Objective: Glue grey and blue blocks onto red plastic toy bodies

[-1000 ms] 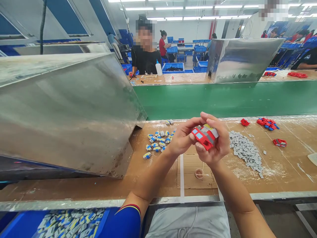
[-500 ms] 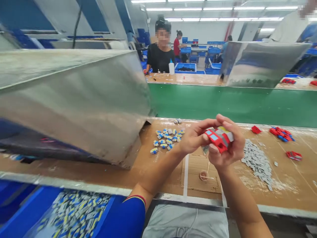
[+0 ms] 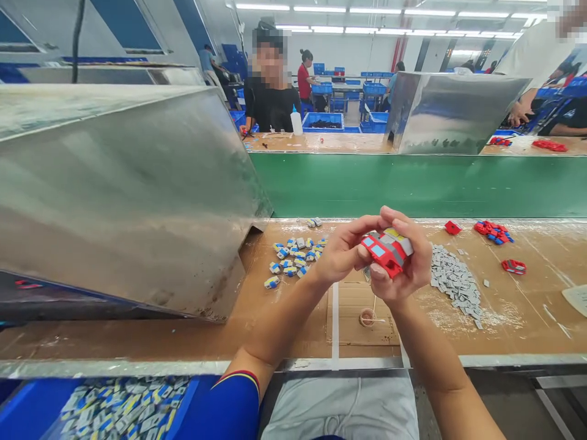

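Left hand (image 3: 340, 252), fingers half curled, grips the near-left end of the red toy (image 3: 389, 252), which is up over the bench (image 3: 499, 308); right hand (image 3: 408, 266) cups its other side, fingers bent round it. From the toy, blue-and-yellow pieces (image 3: 288, 264) lie at nine o'clock, red parts (image 3: 494, 232) at three, grey tiles (image 3: 455, 282) at four, cup (image 3: 367, 317) at six, filled bin (image 3: 187, 400) at eight.

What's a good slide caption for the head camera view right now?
Both hands, left and right, hold a red and grey toy piece above a cardboard-covered workbench.
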`<act>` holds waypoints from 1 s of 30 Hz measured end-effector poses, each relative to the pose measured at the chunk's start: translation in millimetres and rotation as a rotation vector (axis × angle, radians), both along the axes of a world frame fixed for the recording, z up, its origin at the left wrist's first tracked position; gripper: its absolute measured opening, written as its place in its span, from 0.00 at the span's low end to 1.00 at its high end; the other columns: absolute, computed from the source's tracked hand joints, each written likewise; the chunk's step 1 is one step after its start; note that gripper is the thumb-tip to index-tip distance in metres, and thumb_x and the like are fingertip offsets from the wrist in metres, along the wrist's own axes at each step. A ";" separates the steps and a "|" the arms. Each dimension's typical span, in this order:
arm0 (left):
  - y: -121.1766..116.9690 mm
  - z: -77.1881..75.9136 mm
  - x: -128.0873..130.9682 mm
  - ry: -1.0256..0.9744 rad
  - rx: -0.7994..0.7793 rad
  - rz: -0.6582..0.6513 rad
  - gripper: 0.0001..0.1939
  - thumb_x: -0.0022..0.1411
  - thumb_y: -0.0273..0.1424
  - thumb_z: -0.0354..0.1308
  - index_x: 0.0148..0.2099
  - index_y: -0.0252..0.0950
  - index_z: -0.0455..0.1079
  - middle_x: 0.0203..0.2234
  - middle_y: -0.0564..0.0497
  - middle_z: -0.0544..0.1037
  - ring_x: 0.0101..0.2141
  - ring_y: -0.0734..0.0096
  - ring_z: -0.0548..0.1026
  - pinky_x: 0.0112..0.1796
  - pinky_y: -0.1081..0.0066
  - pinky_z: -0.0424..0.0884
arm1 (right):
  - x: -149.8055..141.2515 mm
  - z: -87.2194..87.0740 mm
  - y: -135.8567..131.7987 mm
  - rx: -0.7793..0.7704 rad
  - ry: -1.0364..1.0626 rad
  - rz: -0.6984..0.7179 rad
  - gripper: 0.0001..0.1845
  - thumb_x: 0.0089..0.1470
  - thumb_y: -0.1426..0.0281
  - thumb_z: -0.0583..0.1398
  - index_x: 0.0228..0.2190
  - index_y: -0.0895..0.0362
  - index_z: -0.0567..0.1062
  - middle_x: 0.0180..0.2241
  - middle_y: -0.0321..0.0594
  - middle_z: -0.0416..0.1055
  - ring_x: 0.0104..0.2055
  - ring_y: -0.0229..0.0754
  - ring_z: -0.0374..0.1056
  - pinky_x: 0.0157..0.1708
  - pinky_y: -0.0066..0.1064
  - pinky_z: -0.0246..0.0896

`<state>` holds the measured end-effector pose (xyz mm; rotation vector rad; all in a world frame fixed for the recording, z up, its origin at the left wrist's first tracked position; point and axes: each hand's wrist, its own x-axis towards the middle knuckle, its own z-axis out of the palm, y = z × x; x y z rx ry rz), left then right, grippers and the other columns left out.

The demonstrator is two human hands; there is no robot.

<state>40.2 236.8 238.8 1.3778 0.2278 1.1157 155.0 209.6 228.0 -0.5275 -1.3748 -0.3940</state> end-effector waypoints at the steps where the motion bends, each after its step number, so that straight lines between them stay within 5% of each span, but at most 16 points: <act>1: -0.5 0.9 -0.3 -0.004 0.011 -0.013 0.36 0.52 0.61 0.70 0.50 0.37 0.82 0.25 0.51 0.74 0.21 0.77 0.63 0.27 0.71 0.65 | -0.6 1.2 0.1 0.007 -0.003 -0.007 0.31 0.63 0.53 0.61 0.63 0.51 0.69 0.54 0.48 0.78 0.54 0.54 0.78 0.43 0.48 0.83; 8: -0.4 -1.8 1.2 -0.055 -0.041 -0.046 0.30 0.52 0.57 0.72 0.48 0.41 0.82 0.23 0.53 0.73 0.22 0.75 0.66 0.25 0.73 0.64 | -3.4 7.7 0.1 0.057 -0.029 -0.047 0.30 0.64 0.53 0.60 0.62 0.54 0.71 0.52 0.49 0.79 0.51 0.52 0.79 0.41 0.46 0.83; 14: -1.7 0.0 0.0 -0.097 -0.104 -0.072 0.27 0.50 0.50 0.76 0.47 0.39 0.83 0.37 0.47 0.82 0.32 0.68 0.77 0.34 0.70 0.74 | -2.7 8.1 0.9 0.085 -0.055 -0.081 0.33 0.65 0.50 0.58 0.63 0.54 0.69 0.52 0.49 0.80 0.51 0.52 0.80 0.40 0.46 0.83; 24: -2.4 1.7 1.0 -0.068 -0.172 -0.074 0.28 0.42 0.50 0.79 0.44 0.41 0.83 0.33 0.49 0.82 0.29 0.70 0.75 0.29 0.72 0.73 | 0.0 10.2 -1.5 0.092 -0.084 -0.122 0.31 0.64 0.51 0.59 0.62 0.54 0.71 0.52 0.48 0.81 0.50 0.51 0.81 0.41 0.44 0.84; 30: -0.8 0.0 5.9 -0.100 -0.179 -0.033 0.27 0.43 0.51 0.79 0.41 0.40 0.83 0.34 0.49 0.83 0.30 0.69 0.76 0.31 0.72 0.75 | 1.8 10.3 -0.8 0.042 -0.090 -0.031 0.33 0.64 0.50 0.60 0.63 0.55 0.70 0.54 0.50 0.79 0.54 0.53 0.79 0.44 0.47 0.83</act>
